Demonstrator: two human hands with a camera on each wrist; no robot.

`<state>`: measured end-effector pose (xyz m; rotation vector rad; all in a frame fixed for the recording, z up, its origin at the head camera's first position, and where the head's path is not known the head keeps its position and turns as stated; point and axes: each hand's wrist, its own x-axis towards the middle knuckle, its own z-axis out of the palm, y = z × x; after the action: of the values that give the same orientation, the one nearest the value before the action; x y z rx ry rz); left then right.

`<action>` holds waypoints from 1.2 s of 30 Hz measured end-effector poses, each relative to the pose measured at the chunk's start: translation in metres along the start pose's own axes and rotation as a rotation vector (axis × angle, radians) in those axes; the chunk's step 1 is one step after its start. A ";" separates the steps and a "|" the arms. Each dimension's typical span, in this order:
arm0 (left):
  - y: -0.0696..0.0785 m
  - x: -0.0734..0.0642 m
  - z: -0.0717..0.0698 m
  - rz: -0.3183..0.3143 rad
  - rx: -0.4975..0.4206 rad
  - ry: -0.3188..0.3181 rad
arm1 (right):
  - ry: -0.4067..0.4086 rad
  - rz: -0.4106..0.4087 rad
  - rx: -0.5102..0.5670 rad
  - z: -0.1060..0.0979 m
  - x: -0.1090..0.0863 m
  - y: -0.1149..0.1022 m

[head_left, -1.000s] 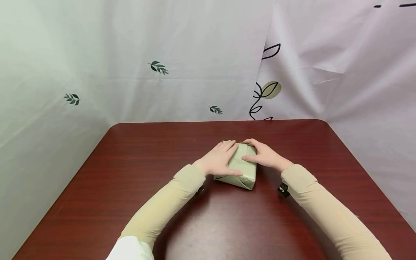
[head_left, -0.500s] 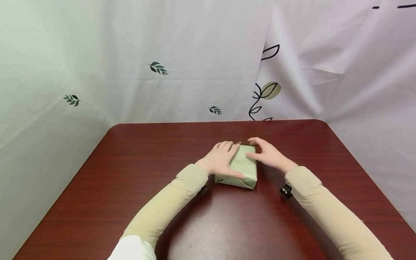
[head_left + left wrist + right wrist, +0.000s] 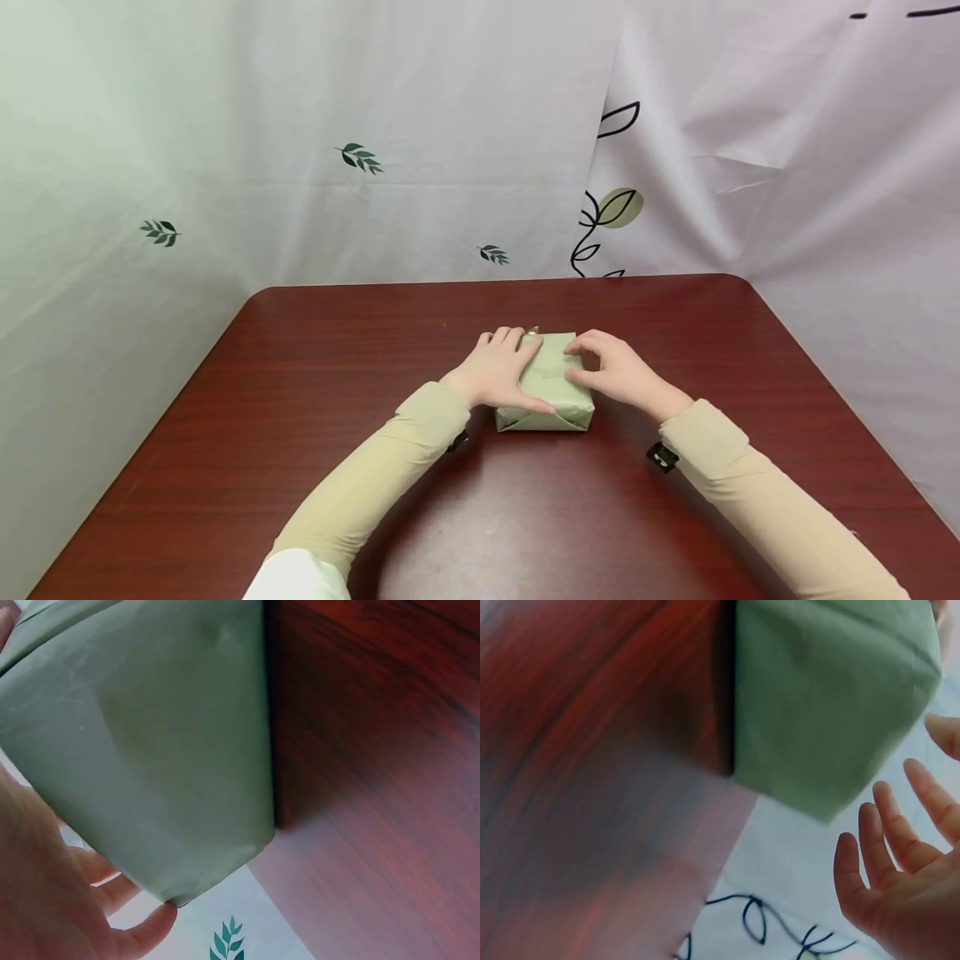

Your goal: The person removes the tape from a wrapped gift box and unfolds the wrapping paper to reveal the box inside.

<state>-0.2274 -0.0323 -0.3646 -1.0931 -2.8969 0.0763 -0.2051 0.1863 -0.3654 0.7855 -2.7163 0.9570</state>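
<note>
A box-shaped parcel wrapped in pale green paper [image 3: 557, 379] rests on the table, with folded flaps on its near end. My left hand [image 3: 495, 371] lies over its left part, fingers spread and thumb along the near top edge. In the left wrist view, a fingertip of the left hand touches a corner of the parcel [image 3: 172, 750]. My right hand [image 3: 618, 372] hovers at the parcel's right side, fingers bent loosely. In the right wrist view, a gap shows between the right hand [image 3: 907, 877] and the parcel [image 3: 825, 712]; nothing is held in it.
The dark red wooden table [image 3: 337, 350] has rounded far corners. A white curtain [image 3: 450, 100] with leaf prints hangs behind it and along both sides. Dark wrist cameras [image 3: 662, 457] sit under both cuffs.
The parcel has turned slightly, and its near end now runs straighter across. My right hand has come off its top to the right side. The left hand has stayed on it.
</note>
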 end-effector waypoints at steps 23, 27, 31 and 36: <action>0.000 -0.002 0.006 0.036 0.045 0.034 | 0.017 0.010 -0.211 0.024 0.012 -0.026; 0.000 -0.002 0.005 0.035 0.038 0.027 | 0.020 0.020 -0.212 0.025 0.013 -0.027; 0.000 -0.002 0.004 0.031 0.035 0.021 | 0.026 0.018 -0.220 0.024 0.013 -0.028; 0.001 -0.003 0.003 0.029 0.040 0.021 | 0.030 0.006 -0.231 0.025 0.014 -0.029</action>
<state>-0.2250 -0.0336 -0.3681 -1.1228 -2.8480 0.1230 -0.2005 0.1458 -0.3648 0.7136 -2.7387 0.6336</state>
